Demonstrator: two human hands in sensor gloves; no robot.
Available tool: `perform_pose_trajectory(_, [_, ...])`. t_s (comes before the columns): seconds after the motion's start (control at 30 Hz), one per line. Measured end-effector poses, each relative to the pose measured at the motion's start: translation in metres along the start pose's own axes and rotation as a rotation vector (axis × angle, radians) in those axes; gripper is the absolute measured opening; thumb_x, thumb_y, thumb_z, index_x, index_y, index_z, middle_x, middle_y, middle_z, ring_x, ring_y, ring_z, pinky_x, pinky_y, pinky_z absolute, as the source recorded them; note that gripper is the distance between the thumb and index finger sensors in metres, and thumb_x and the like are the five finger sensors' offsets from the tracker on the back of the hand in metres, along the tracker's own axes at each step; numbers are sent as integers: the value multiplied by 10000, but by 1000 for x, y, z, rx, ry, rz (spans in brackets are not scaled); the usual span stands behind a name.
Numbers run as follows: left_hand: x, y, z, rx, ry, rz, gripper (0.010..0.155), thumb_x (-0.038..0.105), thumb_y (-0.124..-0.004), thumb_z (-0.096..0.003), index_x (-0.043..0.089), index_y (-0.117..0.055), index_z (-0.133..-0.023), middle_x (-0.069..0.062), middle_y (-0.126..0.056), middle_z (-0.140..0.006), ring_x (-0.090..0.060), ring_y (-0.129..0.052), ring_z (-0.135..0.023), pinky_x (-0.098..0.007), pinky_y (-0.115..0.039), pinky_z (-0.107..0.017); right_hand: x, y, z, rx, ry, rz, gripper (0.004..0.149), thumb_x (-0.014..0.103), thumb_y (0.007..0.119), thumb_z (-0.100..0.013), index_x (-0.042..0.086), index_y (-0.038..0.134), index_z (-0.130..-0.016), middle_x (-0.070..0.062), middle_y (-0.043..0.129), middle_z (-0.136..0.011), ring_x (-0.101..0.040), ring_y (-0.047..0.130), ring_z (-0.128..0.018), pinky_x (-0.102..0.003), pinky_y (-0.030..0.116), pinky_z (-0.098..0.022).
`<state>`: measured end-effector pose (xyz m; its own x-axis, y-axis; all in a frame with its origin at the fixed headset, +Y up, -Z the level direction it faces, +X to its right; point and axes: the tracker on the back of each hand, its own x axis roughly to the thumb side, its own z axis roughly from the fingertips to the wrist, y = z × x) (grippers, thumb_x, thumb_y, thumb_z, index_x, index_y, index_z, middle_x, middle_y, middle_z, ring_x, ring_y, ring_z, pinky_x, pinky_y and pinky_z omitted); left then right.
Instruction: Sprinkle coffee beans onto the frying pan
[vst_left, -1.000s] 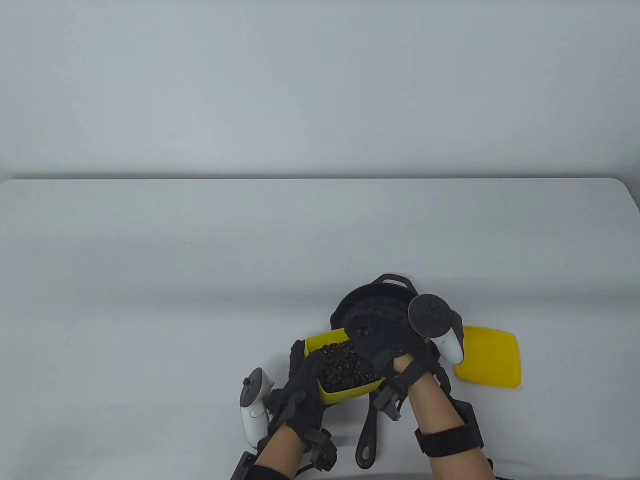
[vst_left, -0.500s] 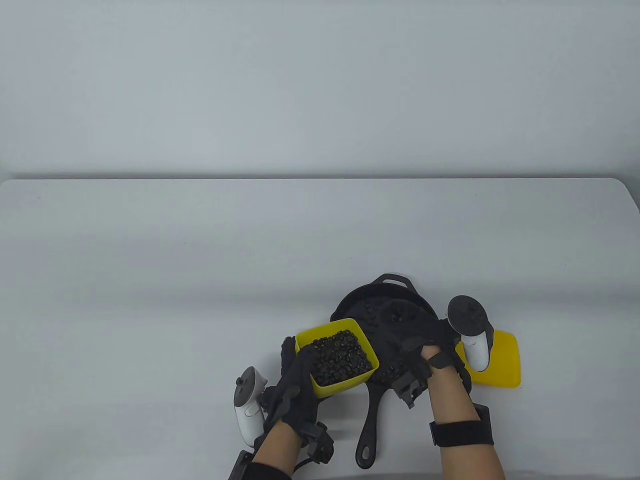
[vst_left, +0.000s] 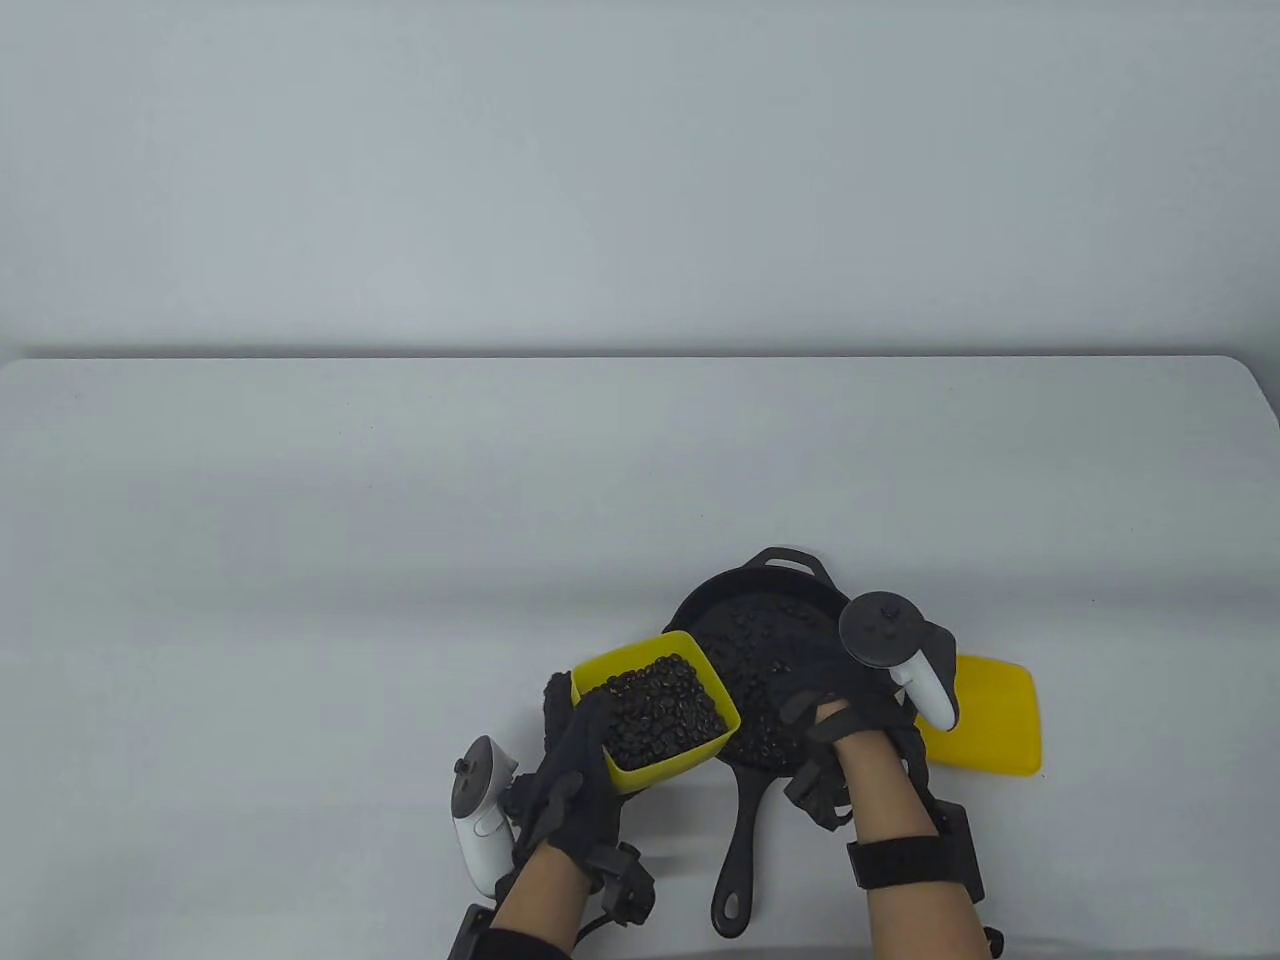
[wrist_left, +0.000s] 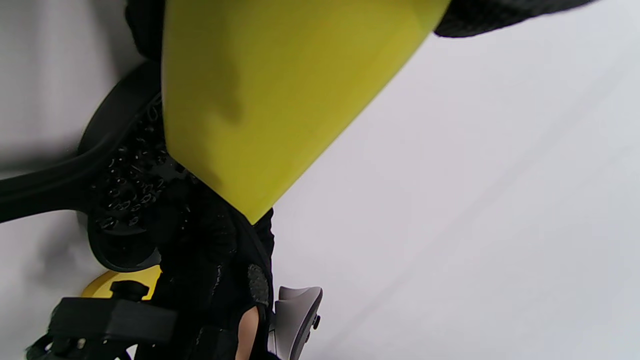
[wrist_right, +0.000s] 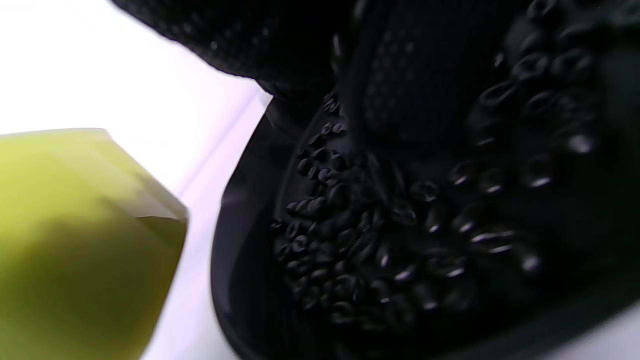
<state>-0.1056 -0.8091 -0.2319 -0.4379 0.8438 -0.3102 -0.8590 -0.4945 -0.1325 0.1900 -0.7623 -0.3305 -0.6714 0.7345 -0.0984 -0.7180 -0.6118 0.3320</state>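
Note:
A black cast-iron frying pan (vst_left: 752, 632) sits near the table's front edge, its handle (vst_left: 737, 860) pointing toward me, with coffee beans (vst_left: 760, 640) scattered in it. My left hand (vst_left: 575, 775) grips a yellow tub (vst_left: 700, 752) full of beans (vst_left: 655, 712) and holds it just left of the pan. My right hand (vst_left: 835, 700) hovers palm down over the pan's near right part with loose fingers. In the right wrist view its fingers (wrist_right: 400, 75) hang over the beans (wrist_right: 380, 250). The left wrist view shows the tub's underside (wrist_left: 270, 100) above the pan (wrist_left: 120, 150).
A yellow lid (vst_left: 990, 715) lies flat on the table just right of the pan, partly behind my right hand's tracker (vst_left: 900, 650). The white table (vst_left: 400, 550) stretches far and left of the pan.
My left hand has drawn the tub left, off the pan. My right hand left the tub, swung right over the pan, then came back a little. More beans lie in the pan.

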Motion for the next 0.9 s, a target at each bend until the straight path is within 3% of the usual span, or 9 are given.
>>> perform_pose_trajectory(0.2, [-2, -2, -1, -2, 5, -9, 859, 646, -603, -561, 317, 53, -1008, -230, -353, -1014, -463, -670, -879, -472, -738, -642, -13, -19, 7, -123, 51, -32, 407, 158, 815, -513, 68, 758, -906, -316, 664, -898, -433, 903, -541, -282, 930, -300])
perform_pose_trajectory(0.33, [-3, -2, -1, 1, 10, -14, 858, 646, -602, -562, 319, 53, -1007, -231, -351, -1014, -464, -670, -879, -472, -736, -643, -19, -26, 12, -220, 26, -119, 499, 287, 825, -540, 62, 696, -966, -320, 613, -933, -469, 862, -617, -320, 906, -362])
perform_pose_trajectory(0.47, [-3, -3, -1, 1, 13, -14, 857, 645, -603, -562, 319, 54, -1007, -231, -350, -1014, -464, -666, -881, -474, -735, -645, -20, -24, 11, -140, -134, -279, 689, 520, 731, -596, 102, 506, -1096, -309, 436, -1044, -599, 636, -809, -483, 788, -507])
perform_pose_trajectory(0.6, [-2, -2, -1, 0, 10, -17, 857, 643, -603, -562, 318, 53, -1008, -233, -351, -1014, -465, -665, -882, -476, -733, -646, -17, -17, 11, -93, -190, -344, 875, 713, 664, -570, 74, 451, -1130, -332, 345, -1088, -704, 486, -858, -599, 743, -497])
perform_pose_trajectory(0.73, [-2, -1, 0, 3, 8, -26, 857, 641, -604, -562, 319, 54, -1007, -233, -347, -1014, -466, -660, -885, -479, -729, -649, -10, -9, 9, 43, -216, -259, 980, 777, 610, -569, 19, 363, -1140, -382, 225, -1072, -763, 386, -828, -644, 734, -455])
perform_pose_trajectory(0.9, [-2, -3, 0, -2, 8, -39, 857, 640, -606, -563, 320, 54, -1006, -234, -345, -1014, -468, -656, -887, -482, -725, -651, 25, -14, 21, -91, -324, -169, 935, 718, 653, -570, -44, 465, -1079, -363, 403, -1053, -693, 590, -821, -579, 776, -457])
